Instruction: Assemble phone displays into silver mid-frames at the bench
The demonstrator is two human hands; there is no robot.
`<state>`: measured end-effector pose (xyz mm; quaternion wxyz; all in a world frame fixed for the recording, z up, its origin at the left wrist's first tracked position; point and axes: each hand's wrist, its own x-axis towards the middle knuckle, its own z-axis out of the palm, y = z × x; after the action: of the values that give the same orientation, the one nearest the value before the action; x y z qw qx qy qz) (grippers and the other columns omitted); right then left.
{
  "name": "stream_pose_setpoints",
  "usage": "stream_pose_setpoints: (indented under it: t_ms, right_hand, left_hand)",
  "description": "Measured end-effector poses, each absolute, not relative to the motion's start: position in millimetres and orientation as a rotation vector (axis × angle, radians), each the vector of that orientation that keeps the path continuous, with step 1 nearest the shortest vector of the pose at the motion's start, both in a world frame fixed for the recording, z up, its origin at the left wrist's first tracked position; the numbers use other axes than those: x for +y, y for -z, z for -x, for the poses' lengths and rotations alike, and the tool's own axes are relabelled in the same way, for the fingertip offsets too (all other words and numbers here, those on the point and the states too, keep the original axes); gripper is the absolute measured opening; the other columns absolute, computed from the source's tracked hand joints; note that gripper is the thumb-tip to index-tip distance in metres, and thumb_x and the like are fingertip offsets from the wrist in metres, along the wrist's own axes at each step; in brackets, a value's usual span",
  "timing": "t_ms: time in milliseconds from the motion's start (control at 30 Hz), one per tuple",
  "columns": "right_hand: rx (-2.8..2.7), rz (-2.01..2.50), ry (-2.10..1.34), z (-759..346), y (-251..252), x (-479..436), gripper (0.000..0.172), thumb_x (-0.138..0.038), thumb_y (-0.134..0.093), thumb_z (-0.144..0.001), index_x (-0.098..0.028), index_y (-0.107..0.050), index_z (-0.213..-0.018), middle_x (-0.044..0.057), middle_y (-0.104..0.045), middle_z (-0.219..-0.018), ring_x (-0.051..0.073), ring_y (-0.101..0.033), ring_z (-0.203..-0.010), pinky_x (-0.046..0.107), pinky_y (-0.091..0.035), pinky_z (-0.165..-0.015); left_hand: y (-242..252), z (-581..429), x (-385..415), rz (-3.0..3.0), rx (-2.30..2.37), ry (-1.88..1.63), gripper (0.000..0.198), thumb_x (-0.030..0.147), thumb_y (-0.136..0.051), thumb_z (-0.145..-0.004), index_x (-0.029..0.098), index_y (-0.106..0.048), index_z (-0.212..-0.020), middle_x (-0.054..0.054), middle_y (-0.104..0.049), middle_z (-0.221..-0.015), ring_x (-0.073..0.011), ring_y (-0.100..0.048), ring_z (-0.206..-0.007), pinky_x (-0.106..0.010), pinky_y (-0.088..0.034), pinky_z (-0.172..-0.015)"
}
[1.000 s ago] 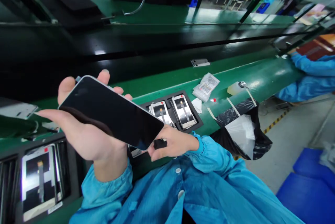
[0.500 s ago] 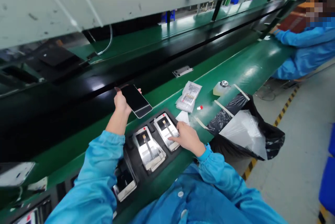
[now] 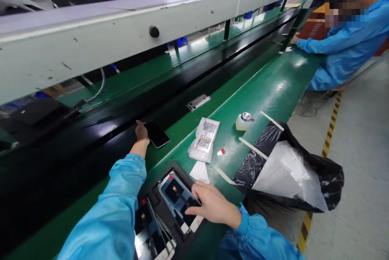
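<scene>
My left hand [image 3: 142, 133] reaches forward, closed on one edge of a dark-faced phone [image 3: 157, 135] with a pale rim. The phone is face up over the green strip beside the black belt; whether it touches the surface I cannot tell. My right hand [image 3: 212, 204] is closed on the right side of a phone screen [image 3: 172, 193] in a black tray [image 3: 155, 183], thumb over its face and other fingers curled at the edge. This screen shows a flex cable and a red tab. Left of it, more screens [image 3: 146, 221] lie stacked in the tray.
Bubble-wrapped parts [image 3: 205, 140], a red-and-white scrap [image 3: 221, 151] and a bottle with a metal top [image 3: 244, 122] stand on the green bench. A black bag [image 3: 332, 179] hangs at its edge. Another panel [image 3: 198, 102] lies farther off. A white shelf beam [image 3: 121, 35] crosses above; a co-worker [image 3: 349, 45] sits at right.
My left hand has carried the phone forward, away from the tray and over the strip by the belt. My right hand stays at the right-hand screen stack. The camera view has shifted.
</scene>
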<state>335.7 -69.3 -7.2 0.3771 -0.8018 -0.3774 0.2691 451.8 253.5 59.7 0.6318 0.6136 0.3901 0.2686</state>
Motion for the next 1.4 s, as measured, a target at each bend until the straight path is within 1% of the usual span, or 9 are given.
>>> stream_pose_setpoints:
  t_ms: [200,467,633,867,967,1033,1167,1267,1400]
  right_hand:
    - [-0.981,1.827,-0.76,-347.7,39.1,-64.8,0.075,-0.065,-0.101,-0.07,-0.027,-0.037,-0.063,-0.002,-0.05,-0.064,0.024,-0.054,-0.062,0.036,-0.039,-0.056]
    - [-0.882,1.923,-1.103,-365.0,81.6,-47.8,0.072,-0.066,-0.107,-0.054,-0.026,-0.046,-0.052,-0.001,-0.058,-0.061,0.024,-0.057,-0.06,0.036,-0.046,-0.053]
    - [-0.661,1.969,-1.365,-372.9,96.1,-37.8,0.084,-0.09,-0.087,-0.072,-0.025,-0.039,-0.047,-0.002,-0.044,-0.044,0.022,-0.05,-0.042,0.034,-0.042,-0.04]
    - [-0.477,1.669,-0.631,-344.0,89.9,-68.6,0.079,-0.089,-0.093,-0.064,-0.027,-0.044,-0.06,-0.004,-0.04,-0.051,0.021,-0.047,-0.05,0.035,-0.043,-0.044]
    - [-0.352,1.511,-0.427,-331.7,68.9,-77.1,0.067,-0.094,-0.077,-0.082,-0.03,-0.059,-0.073,0.0,-0.062,-0.068,0.029,-0.066,-0.067,0.044,-0.062,-0.064]
    - [-0.336,1.446,-0.4,-325.3,49.6,-78.5,0.059,-0.09,-0.063,-0.099,-0.031,-0.067,-0.088,0.003,-0.071,-0.085,0.031,-0.073,-0.085,0.046,-0.067,-0.085]
    - [-0.355,1.278,-0.4,-312.3,14.6,-67.8,0.057,-0.085,-0.064,-0.104,-0.029,-0.072,-0.1,0.005,-0.074,-0.095,0.027,-0.072,-0.091,0.041,-0.066,-0.093]
    - [-0.417,1.235,-0.421,-295.0,0.6,-50.2,0.059,-0.085,-0.069,-0.103,-0.027,-0.07,-0.095,0.003,-0.07,-0.088,0.024,-0.067,-0.084,0.035,-0.063,-0.081]
    - [-0.572,1.23,-0.461,-263.4,-7.2,-26.9,0.061,-0.086,-0.066,-0.105,-0.026,-0.071,-0.098,0.002,-0.07,-0.088,0.023,-0.068,-0.085,0.034,-0.061,-0.081]
  left_hand:
    - [-32.7,-499.6,243.5,-1.891,0.922,-0.63,0.052,0.045,-0.079,-0.11,0.02,-0.067,-0.154,-0.016,-0.063,-0.164,-0.0372,-0.065,-0.147,-0.064,-0.059,-0.121]
    - [-10.6,-608.5,187.9,-2.375,0.494,-0.192,0.075,0.047,-0.086,-0.101,0.02,-0.061,-0.166,-0.018,-0.041,-0.188,-0.0457,-0.021,-0.18,-0.074,-0.007,-0.146]
    - [-18.3,-625.0,176.6,-2.335,0.368,-0.191,0.06,0.051,-0.08,-0.107,0.022,-0.068,-0.158,-0.016,-0.056,-0.176,-0.0431,-0.039,-0.172,-0.076,-0.02,-0.143]
    - [-64.8,-539.8,214.8,-1.88,0.411,-0.674,0.059,0.046,-0.089,-0.095,0.017,-0.068,-0.142,-0.015,-0.07,-0.151,-0.0337,-0.06,-0.153,-0.053,-0.041,-0.138]
    - [-92.3,-462.4,234.0,-1.589,0.504,-0.909,0.071,0.039,-0.092,-0.092,0.022,-0.055,-0.149,-0.008,-0.073,-0.133,-0.0276,-0.07,-0.134,-0.045,-0.055,-0.124]
    - [-110.7,-400.5,240.9,-1.429,0.551,-1.003,0.056,0.05,-0.078,-0.105,0.025,-0.052,-0.148,-0.004,-0.075,-0.124,-0.0253,-0.075,-0.123,-0.047,-0.061,-0.115]
    - [-139.2,-269.6,226.5,-1.08,0.613,-0.971,0.06,0.076,-0.055,-0.112,0.02,-0.07,-0.13,-0.01,-0.083,-0.116,-0.0283,-0.08,-0.103,-0.044,-0.071,-0.087]
    - [-139.7,-186.2,189.5,-0.883,0.498,-0.815,0.067,0.075,-0.05,-0.113,0.018,-0.078,-0.136,-0.017,-0.086,-0.13,-0.0291,-0.082,-0.089,-0.041,-0.072,-0.069]
    - [-108.7,-120.1,132.8,-0.834,0.309,-0.558,0.063,0.071,-0.064,-0.109,0.024,-0.077,-0.15,-0.019,-0.081,-0.147,-0.0306,-0.083,-0.09,-0.044,-0.073,-0.074]
